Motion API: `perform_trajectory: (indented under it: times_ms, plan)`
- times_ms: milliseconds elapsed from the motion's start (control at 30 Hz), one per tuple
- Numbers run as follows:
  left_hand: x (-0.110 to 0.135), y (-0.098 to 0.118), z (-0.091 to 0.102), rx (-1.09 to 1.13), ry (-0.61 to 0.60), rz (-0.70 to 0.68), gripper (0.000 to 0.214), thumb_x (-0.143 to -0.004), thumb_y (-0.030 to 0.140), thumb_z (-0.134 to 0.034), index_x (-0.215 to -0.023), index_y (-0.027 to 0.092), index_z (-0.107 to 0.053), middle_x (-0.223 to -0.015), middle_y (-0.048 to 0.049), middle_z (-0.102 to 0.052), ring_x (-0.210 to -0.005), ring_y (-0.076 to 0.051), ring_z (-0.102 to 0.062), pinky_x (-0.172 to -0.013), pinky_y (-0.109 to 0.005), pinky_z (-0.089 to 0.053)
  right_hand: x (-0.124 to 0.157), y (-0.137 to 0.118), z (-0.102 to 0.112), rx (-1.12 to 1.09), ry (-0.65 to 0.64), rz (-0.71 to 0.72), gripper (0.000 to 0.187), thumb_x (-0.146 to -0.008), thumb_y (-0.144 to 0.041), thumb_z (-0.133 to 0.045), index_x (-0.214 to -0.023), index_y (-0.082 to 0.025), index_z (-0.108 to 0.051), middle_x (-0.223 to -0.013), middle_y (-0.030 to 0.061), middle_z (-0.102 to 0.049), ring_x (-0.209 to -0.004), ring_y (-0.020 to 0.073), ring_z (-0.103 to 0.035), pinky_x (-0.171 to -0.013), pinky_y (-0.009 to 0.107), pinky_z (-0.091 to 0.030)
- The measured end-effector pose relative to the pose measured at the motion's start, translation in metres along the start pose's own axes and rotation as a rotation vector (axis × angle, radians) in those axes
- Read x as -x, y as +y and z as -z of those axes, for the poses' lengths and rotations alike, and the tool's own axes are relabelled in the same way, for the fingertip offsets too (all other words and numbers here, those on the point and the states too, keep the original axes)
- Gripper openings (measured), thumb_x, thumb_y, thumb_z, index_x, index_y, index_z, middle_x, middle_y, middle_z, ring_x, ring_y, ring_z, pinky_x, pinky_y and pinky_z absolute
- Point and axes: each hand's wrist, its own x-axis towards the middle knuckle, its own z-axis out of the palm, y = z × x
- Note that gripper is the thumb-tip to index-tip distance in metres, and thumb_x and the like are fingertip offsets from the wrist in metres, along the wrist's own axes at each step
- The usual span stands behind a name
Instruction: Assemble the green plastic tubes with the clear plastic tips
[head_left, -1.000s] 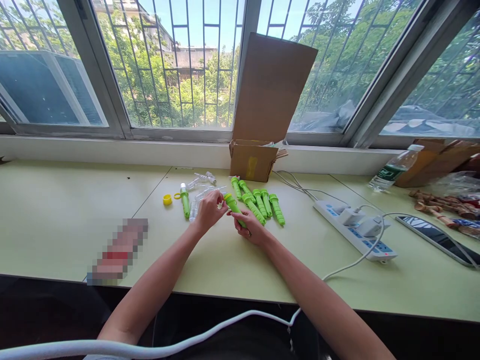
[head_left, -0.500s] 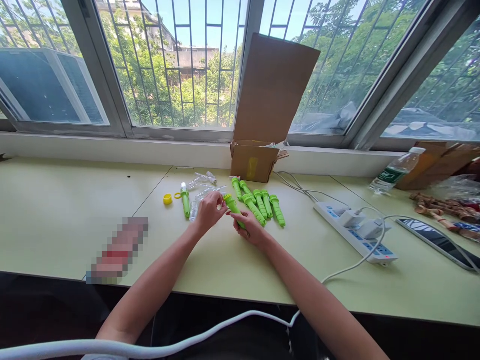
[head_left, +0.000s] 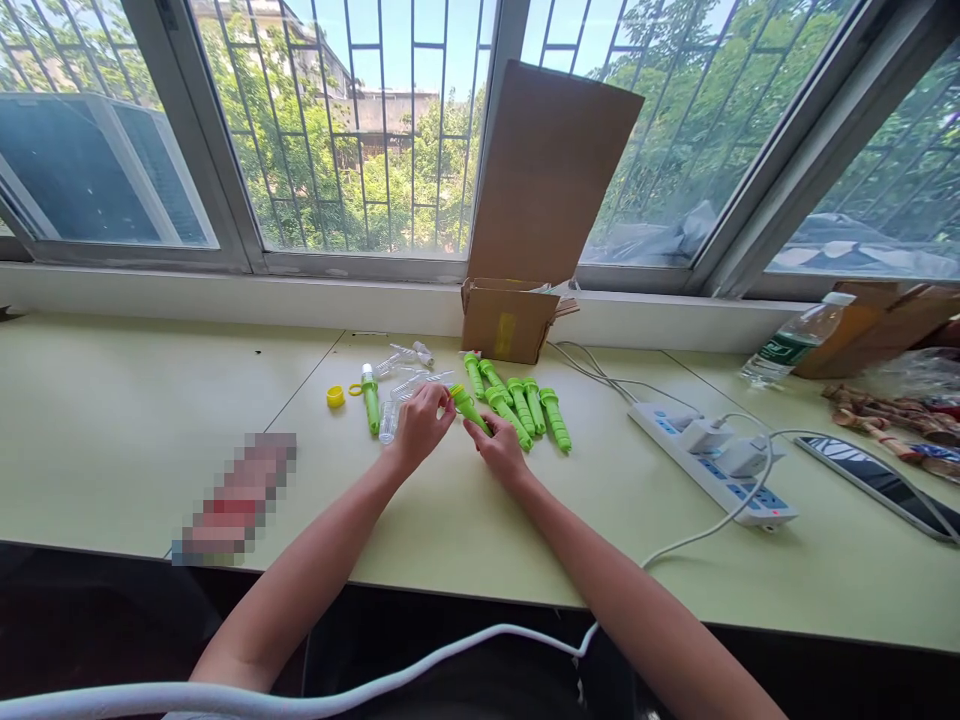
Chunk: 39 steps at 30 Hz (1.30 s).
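Observation:
In my right hand (head_left: pixel 501 447) is the lower end of a green ribbed plastic tube (head_left: pixel 466 404), tilted with its wide collar up and to the left. My left hand (head_left: pixel 424 422) is closed in a pinch right at that collar; what its fingertips hold is hidden. Just beyond my right hand lie several similar green tubes (head_left: pixel 555 420). Left of my left hand, another green tube (head_left: pixel 372 405) with a white top lies beside a yellow cap (head_left: pixel 335 397) and a yellow ring (head_left: pixel 355 390). Clear plastic pieces (head_left: pixel 388 420) are scattered behind and beside my left hand.
An open cardboard box (head_left: pixel 501 320) stands against the window sill. To the right are a white power strip (head_left: pixel 709 465) with plugs and cables, a phone (head_left: pixel 874 480) and a water bottle (head_left: pixel 799 340). A white cable (head_left: pixel 420 668) crosses in front of my body.
My right hand's grip has shifted down to the tube's lower end, its fingers less wrapped round it. The tube has tilted further over. My left hand stays at the collar.

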Motion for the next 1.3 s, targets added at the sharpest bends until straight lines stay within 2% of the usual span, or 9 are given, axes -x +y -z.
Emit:
perform_trajectory:
  times_ms: [400, 600, 867, 1300]
  plan:
    - [-0.0019, 0.0009, -0.0019, -0.074, -0.009, -0.021, 0.016, -0.079, 0.014, -0.058, -0.073, 0.020, -0.045, -0.071, 0.0009, -0.059, -0.066, -0.012, -0.056, -0.055, -0.023, -0.042, -0.0012, 0.0051, -0.0003, -0.127, -0.032, -0.049, 0.039, -0.077, -0.054, -0.060, -0.061, -0.020, -0.049, -0.047, -0.0043, -0.042, -0.043, 0.0105, -0.037, -0.043, 0.026, -0.029]
    - [-0.0017, 0.0000, -0.0024, -0.038, -0.002, -0.020, 0.015, -0.082, 0.016, -0.058, -0.074, 0.020, -0.046, -0.070, 0.0011, -0.059, -0.066, -0.012, -0.056, -0.057, -0.023, -0.043, -0.0020, 0.0069, -0.0001, -0.180, -0.050, -0.070, 0.040, -0.076, -0.054, -0.061, -0.059, -0.021, -0.047, -0.046, -0.0042, -0.042, -0.041, 0.0095, -0.035, -0.040, 0.025, -0.027]
    - [-0.0025, 0.0008, -0.0016, -0.017, 0.008, -0.012, 0.010, -0.082, 0.018, -0.058, -0.077, 0.020, -0.050, -0.067, 0.0023, -0.057, -0.061, -0.010, -0.054, -0.055, -0.022, -0.042, -0.0017, 0.0052, -0.0002, -0.301, -0.071, -0.128, 0.041, -0.071, -0.057, -0.065, -0.062, -0.020, -0.050, -0.044, -0.0052, -0.042, -0.035, 0.0073, -0.033, -0.035, 0.023, -0.024]
    - [-0.0024, 0.0025, -0.0016, -0.027, 0.018, -0.011, 0.021, -0.084, 0.020, -0.058, -0.068, 0.020, -0.043, -0.068, 0.0017, -0.059, -0.063, -0.010, -0.054, -0.056, -0.023, -0.041, 0.0006, -0.0005, 0.0018, -0.361, -0.096, -0.194, 0.035, -0.072, -0.051, -0.066, -0.071, -0.018, -0.056, -0.043, -0.0058, -0.045, -0.032, 0.0058, -0.031, -0.031, 0.021, -0.020]
